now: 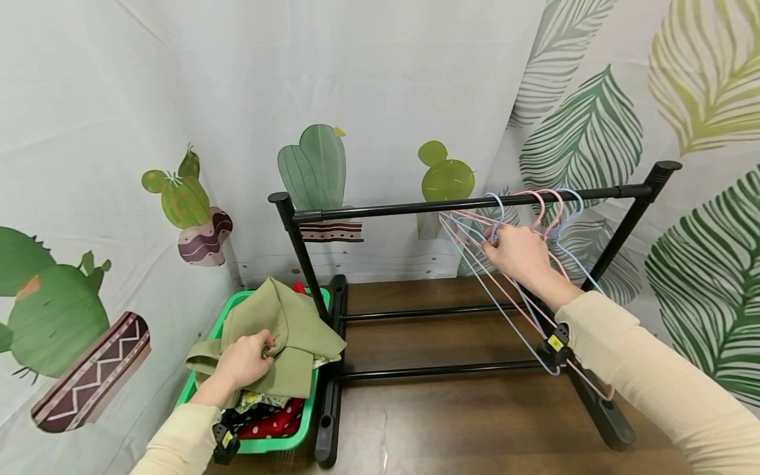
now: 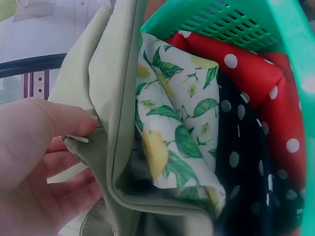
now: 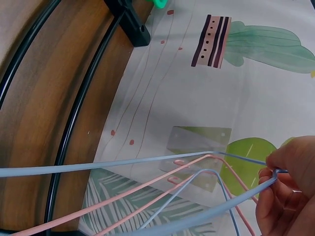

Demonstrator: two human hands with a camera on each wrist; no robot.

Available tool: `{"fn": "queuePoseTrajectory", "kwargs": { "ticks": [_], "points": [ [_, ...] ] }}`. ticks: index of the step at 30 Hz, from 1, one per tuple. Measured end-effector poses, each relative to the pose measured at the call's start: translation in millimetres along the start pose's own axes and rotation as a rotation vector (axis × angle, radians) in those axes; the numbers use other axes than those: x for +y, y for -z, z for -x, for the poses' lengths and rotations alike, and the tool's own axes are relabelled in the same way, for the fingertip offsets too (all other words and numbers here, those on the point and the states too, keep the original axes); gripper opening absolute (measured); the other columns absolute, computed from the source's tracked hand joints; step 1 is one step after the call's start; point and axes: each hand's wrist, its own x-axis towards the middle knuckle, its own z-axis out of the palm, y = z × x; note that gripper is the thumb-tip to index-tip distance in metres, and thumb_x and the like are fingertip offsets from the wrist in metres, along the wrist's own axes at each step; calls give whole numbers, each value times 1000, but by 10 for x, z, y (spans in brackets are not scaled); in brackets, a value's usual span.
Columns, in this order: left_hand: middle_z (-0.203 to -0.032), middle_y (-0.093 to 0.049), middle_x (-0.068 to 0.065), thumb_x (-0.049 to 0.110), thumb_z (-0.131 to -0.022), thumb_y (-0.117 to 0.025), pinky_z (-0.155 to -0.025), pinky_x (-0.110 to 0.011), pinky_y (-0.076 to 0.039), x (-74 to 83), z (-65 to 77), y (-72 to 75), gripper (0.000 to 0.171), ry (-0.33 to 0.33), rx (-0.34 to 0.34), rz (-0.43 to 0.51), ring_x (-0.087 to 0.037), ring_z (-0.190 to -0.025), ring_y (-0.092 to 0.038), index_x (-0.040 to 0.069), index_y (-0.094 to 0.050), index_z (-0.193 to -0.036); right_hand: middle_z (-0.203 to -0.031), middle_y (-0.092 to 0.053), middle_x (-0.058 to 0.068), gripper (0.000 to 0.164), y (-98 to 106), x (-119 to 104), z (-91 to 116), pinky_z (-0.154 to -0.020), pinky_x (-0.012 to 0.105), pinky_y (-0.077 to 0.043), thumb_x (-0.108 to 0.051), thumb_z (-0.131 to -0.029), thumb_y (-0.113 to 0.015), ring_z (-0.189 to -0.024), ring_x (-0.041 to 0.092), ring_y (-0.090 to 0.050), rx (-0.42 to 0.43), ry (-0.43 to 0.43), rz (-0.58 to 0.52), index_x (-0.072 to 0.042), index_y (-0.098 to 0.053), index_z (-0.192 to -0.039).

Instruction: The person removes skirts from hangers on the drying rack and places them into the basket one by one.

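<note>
My left hand (image 1: 242,361) pinches an olive-green garment (image 1: 291,320) that lies crumpled on top of the clothes in a green basket (image 1: 307,415). In the left wrist view, thumb and fingers hold a fold of this garment (image 2: 120,83). My right hand (image 1: 522,256) grips a light-blue hanger (image 1: 501,210) just below its hook, and the hook is at the rack's top bar (image 1: 386,209). The right wrist view shows the blue hanger's neck between thumb and fingers (image 3: 266,206). Pink hangers (image 1: 558,204) and another blue hanger (image 1: 578,204) hang close by.
In the basket lie a lemon-print cloth (image 2: 179,113), a black dotted cloth (image 2: 241,132) and a red dotted cloth (image 2: 275,93). The black rack's left foot (image 1: 328,409) stands beside the basket on a brown wooden table (image 1: 439,422). Behind hangs a white curtain (image 1: 380,79) printed with plants.
</note>
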Motion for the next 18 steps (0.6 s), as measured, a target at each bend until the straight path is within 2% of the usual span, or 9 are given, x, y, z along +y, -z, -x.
{"fn": "queuePoseTrajectory", "kwargs": {
  "ticks": [8, 18],
  "points": [
    [-56, -44, -1, 20, -83, -66, -45, -29, -31, 42, 40, -36, 18, 22, -26, 17, -16, -46, -42, 11, -54, -94, -70, -64, 14, 15, -10, -9, 1, -43, 46, -41, -25, -83, -58, -56, 33, -57, 10, -10, -21, -14, -67, -88],
    [-58, -44, -1, 22, -83, -66, -48, -30, -32, 84, 116, -147, 21, 32, -35, 15, -15, -50, -42, 10, -54, -96, -77, -67, 13, 20, -18, -30, 15, -45, 46, -41, -25, -83, -58, -61, 34, -59, 7, -13, -37, -13, -67, -96]
  ]
}}
